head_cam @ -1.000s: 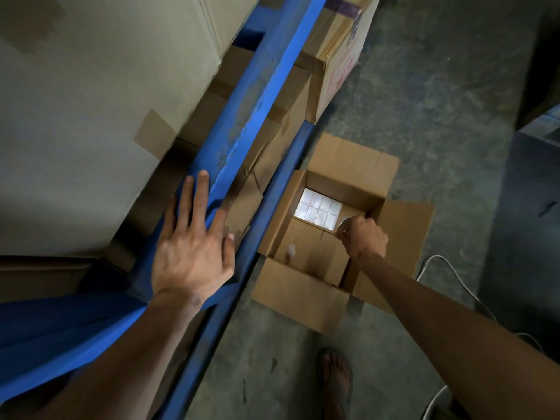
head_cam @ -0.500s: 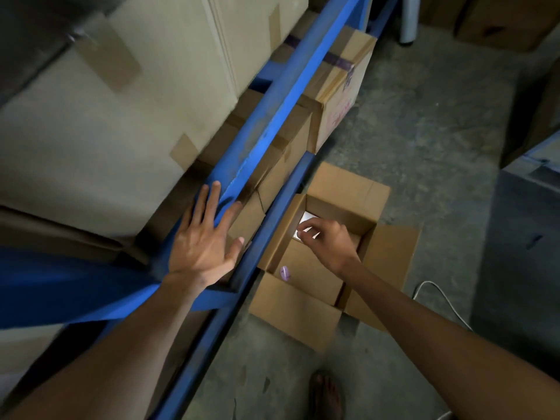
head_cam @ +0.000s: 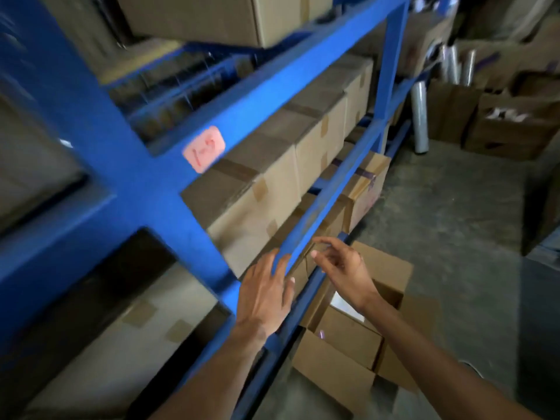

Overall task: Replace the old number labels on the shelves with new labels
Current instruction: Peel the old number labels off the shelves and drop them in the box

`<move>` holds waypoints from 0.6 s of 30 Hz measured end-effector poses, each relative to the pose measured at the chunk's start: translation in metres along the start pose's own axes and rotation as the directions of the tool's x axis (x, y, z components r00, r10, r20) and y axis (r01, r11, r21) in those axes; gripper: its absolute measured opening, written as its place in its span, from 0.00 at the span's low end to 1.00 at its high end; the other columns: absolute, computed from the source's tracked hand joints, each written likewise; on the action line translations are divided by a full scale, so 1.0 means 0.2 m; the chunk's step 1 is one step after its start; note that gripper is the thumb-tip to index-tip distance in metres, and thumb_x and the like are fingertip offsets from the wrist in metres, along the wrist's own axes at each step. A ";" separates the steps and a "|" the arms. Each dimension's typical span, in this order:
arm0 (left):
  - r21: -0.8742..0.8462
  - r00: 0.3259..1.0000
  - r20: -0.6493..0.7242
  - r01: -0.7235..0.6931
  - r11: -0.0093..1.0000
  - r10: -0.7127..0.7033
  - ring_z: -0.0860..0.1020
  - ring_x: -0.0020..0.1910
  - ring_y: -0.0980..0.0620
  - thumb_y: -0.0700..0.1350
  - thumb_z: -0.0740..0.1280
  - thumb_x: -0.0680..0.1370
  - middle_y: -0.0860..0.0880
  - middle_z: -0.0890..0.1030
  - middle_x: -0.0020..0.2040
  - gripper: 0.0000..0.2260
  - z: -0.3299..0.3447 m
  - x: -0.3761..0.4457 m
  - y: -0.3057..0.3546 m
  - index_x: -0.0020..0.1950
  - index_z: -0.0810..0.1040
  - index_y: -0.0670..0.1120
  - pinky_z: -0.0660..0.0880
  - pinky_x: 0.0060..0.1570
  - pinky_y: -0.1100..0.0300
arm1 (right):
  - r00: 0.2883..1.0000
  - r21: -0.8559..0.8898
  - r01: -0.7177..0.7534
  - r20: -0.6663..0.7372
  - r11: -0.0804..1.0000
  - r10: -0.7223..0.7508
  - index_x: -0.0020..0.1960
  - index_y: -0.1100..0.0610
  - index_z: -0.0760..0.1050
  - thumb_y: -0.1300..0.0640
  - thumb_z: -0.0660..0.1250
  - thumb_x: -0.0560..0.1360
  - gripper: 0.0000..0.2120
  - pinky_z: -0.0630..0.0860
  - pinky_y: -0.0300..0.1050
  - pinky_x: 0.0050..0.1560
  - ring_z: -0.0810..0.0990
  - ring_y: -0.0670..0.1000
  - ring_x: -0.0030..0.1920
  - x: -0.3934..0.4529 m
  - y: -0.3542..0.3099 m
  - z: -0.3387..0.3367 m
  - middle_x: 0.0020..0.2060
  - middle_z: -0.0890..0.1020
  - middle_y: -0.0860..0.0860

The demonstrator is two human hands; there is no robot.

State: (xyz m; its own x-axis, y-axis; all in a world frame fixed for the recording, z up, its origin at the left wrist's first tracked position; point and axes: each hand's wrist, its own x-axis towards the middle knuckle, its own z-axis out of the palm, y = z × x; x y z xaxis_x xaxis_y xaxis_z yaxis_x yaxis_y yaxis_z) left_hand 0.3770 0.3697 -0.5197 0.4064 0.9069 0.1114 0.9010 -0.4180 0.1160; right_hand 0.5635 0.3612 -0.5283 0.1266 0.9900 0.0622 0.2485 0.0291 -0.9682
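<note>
A pink label with red handwriting is stuck on an upper beam of the blue shelf rack. My left hand lies flat on the lower beam, fingers spread, holding nothing. My right hand hovers just right of that beam above the open cardboard box on the floor. Its thumb and forefinger are a little apart, and blur hides whether a label is between them. White labels show inside the box under my right wrist.
Taped cardboard boxes fill the shelves. Rolls of clear film stand at the rack's far end, with more cartons behind them. Bare concrete floor lies to the right.
My right hand has come up out of the floor box to the lower beam. My view has lifted, so the upper beam and its pink label show. My left hand stays on the beam.
</note>
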 end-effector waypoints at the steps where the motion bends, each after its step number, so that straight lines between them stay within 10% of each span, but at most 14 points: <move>1: 0.006 0.999 -0.033 0.005 1.000 -0.005 0.72 0.70 0.45 0.53 0.55 0.81 0.46 0.71 0.73 0.22 -0.08 -0.03 0.01 0.73 0.69 0.48 0.70 0.67 0.51 | 1.000 0.014 0.021 -0.004 1.000 -0.021 0.59 0.47 0.78 0.50 0.69 0.78 0.10 0.74 0.33 0.45 0.80 0.39 0.38 -0.02 -0.07 0.01 0.34 0.82 0.41; 9: 0.057 0.901 -0.432 0.006 0.998 0.019 0.78 0.59 0.45 0.47 0.63 0.77 0.47 0.79 0.63 0.15 -0.70 -0.30 -0.04 0.63 0.78 0.47 0.73 0.54 0.51 | 0.982 0.140 0.177 -0.088 0.974 -0.166 0.57 0.47 0.78 0.54 0.67 0.79 0.08 0.81 0.46 0.48 0.85 0.49 0.43 -0.18 -0.66 0.13 0.38 0.85 0.49; 18: 0.333 0.805 -0.573 0.055 0.941 0.156 0.57 0.80 0.42 0.46 0.65 0.78 0.43 0.64 0.79 0.26 -1.12 -0.27 -0.18 0.76 0.66 0.47 0.53 0.77 0.41 | 0.966 0.103 0.240 -0.128 0.965 -0.226 0.59 0.53 0.78 0.56 0.71 0.77 0.12 0.76 0.36 0.48 0.81 0.45 0.45 -0.11 -1.09 0.27 0.42 0.83 0.47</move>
State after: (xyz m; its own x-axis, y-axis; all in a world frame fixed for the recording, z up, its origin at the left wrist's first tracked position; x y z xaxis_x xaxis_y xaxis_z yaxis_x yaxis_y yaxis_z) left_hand 0.2884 0.3240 -0.3082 0.3803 0.6344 0.6730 0.9210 -0.3260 -0.2132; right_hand 0.4547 0.3399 -0.3319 0.1885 0.9318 0.3102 0.1715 0.2798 -0.9446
